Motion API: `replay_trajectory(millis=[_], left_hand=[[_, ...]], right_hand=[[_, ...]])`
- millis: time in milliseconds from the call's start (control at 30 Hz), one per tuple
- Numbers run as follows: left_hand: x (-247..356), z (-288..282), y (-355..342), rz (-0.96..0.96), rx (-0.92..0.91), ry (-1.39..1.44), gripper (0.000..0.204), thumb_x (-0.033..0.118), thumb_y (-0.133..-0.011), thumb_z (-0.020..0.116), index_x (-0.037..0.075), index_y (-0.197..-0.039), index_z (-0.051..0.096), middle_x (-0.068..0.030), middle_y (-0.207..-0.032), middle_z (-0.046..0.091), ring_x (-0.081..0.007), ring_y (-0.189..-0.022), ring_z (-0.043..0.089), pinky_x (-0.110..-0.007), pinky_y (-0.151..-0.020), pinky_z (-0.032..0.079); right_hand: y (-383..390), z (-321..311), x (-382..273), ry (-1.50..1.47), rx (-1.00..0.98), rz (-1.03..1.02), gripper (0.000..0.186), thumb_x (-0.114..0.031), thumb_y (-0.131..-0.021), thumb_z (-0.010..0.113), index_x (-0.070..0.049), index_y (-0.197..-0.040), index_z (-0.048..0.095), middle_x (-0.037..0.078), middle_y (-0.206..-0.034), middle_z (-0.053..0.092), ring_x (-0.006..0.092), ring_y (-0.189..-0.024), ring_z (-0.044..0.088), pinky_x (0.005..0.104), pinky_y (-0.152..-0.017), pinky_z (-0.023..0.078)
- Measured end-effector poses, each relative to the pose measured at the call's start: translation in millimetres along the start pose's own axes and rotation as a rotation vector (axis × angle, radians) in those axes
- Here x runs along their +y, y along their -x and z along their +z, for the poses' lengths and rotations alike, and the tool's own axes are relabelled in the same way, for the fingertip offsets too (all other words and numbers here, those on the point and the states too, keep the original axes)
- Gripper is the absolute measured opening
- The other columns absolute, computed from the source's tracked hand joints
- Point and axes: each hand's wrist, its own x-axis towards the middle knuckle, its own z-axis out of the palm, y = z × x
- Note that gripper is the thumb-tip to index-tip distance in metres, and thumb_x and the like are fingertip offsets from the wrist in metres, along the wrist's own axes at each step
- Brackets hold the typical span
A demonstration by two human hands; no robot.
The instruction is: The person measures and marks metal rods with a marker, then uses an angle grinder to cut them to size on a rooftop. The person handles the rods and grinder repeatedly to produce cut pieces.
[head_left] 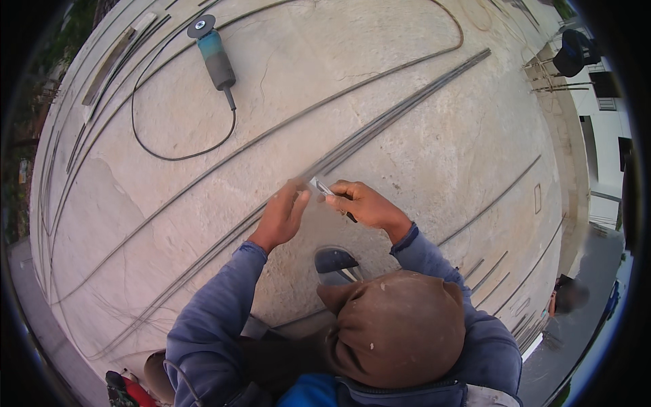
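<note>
My right hand (pixel 365 203) is closed round a small tool with a silvery metal end (pixel 320 187) and a dark handle (pixel 351 217); its exact kind is hard to make out. Close by on the left is my left hand (pixel 281 214), thumb apart from the fingers, near the tool's silvery end. Its fingertips are blurred, so contact with the tool or the bars cannot be made out. Under and beyond the hands runs a bundle of long thin metal bars (pixel 407 93), lying slantwise on the pale concrete slab (pixel 468 149).
An angle grinder (pixel 215 57) with a green and grey body lies at the far left, its black cord (pixel 178 159) looped. Another long bar (pixel 291 120) crosses the slab. Shorter bars (pixel 489 271) lie at right. A dark rounded object (pixel 336 260) sits close to me.
</note>
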Motion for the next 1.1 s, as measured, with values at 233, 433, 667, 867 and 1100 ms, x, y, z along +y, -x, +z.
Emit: replay_trajectory(millis=[233, 433, 667, 867, 1100], left_hand=[[10, 27, 8, -0.353, -0.139, 0.447, 0.058, 0.053, -0.122, 0.037, 0.002, -0.126, 0.065, -0.0075, -0.108, 0.069, -0.0157, -0.087, 0.06, -0.032, -0.084, 0.051], [5, 48, 12, -0.376, -0.109, 0.182, 0.047, 0.046, -0.122, 0.042, 0.005, -0.113, 0.063, -0.0071, -0.089, 0.069, -0.0234, -0.074, 0.063, -0.043, -0.073, 0.051], [-3, 45, 45, -0.187, 0.091, -0.159, 0.029, 0.027, -0.117, 0.054, -0.001, -0.117, 0.063, -0.0234, -0.101, 0.071, -0.0502, -0.092, 0.067, -0.054, -0.079, 0.052], [-34, 9, 29, 0.139, 0.154, -0.584, 0.019, 0.019, -0.11, 0.065, 0.003, -0.119, 0.065, -0.0207, -0.143, 0.063, -0.0404, -0.14, 0.056, -0.059, -0.114, 0.041], [-61, 22, 39, 0.121, 0.164, -0.582, 0.018, 0.017, -0.108, 0.067, 0.002, -0.118, 0.065, -0.0216, -0.157, 0.055, -0.0392, -0.158, 0.043, -0.06, -0.133, 0.028]], right_hand=[[-19, 0, 11, -0.341, 0.275, -0.194, 0.03, -0.035, -0.114, 0.068, -0.005, -0.117, 0.071, -0.002, -0.085, 0.064, 0.0083, -0.075, 0.059, 0.0277, -0.068, 0.05], [-17, 14, 12, -0.32, 0.418, -0.083, 0.027, -0.034, -0.115, 0.065, -0.008, -0.107, 0.065, -0.001, -0.083, 0.064, 0.0082, -0.07, 0.058, 0.0258, -0.064, 0.048], [-28, -59, -2, -0.249, 0.725, -0.439, 0.024, -0.028, -0.113, 0.069, -0.008, -0.104, 0.06, 0.002, -0.083, 0.07, 0.0116, -0.073, 0.066, 0.0274, -0.067, 0.053], [-41, -3, 33, 0.409, 0.592, -0.601, 0.019, -0.011, -0.097, 0.079, -0.007, -0.115, 0.074, 0.009, -0.101, 0.081, 0.0207, -0.087, 0.076, 0.0385, -0.091, 0.057], [-54, 13, 55, 0.66, 0.666, -0.758, 0.026, -0.01, -0.092, 0.081, -0.008, -0.117, 0.077, 0.008, -0.107, 0.081, 0.029, -0.096, 0.075, 0.0467, -0.104, 0.05]])
